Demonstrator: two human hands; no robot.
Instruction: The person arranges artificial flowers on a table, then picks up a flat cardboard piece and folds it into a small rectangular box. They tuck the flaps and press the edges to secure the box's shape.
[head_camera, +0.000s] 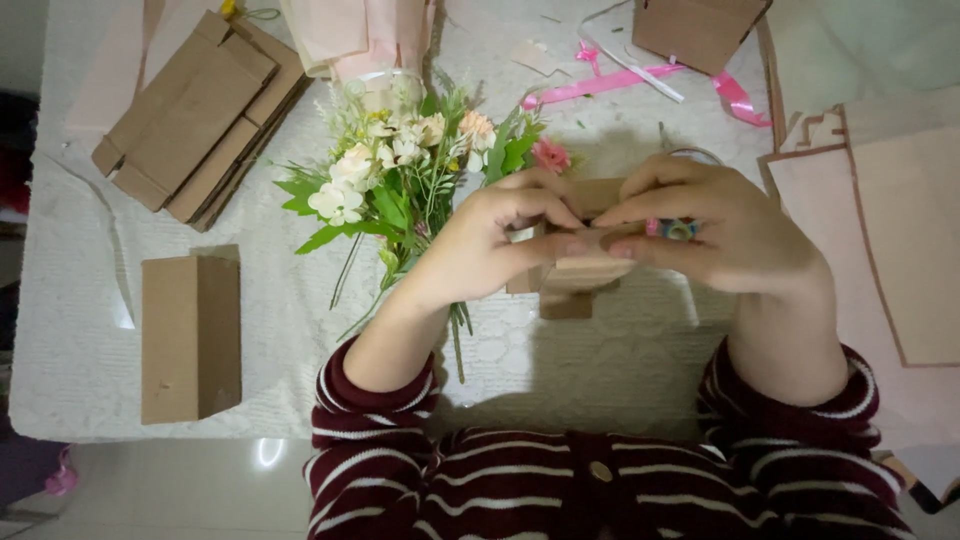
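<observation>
A small brown paper box (580, 262) is pinched in the grip of both the left hand (490, 240) and right hand (720, 235), above the surface (560, 350). The flap could be creased askew if pressed unevenly; the bouquet (400, 170) just left could be knocked.

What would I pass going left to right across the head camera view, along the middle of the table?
Flat brown cardboard box lying alone → bunch of white, peach and pink flowers with green leaves → left hand → small brown cardboard piece held between both hands → right hand → pale pink paper sheets.
</observation>
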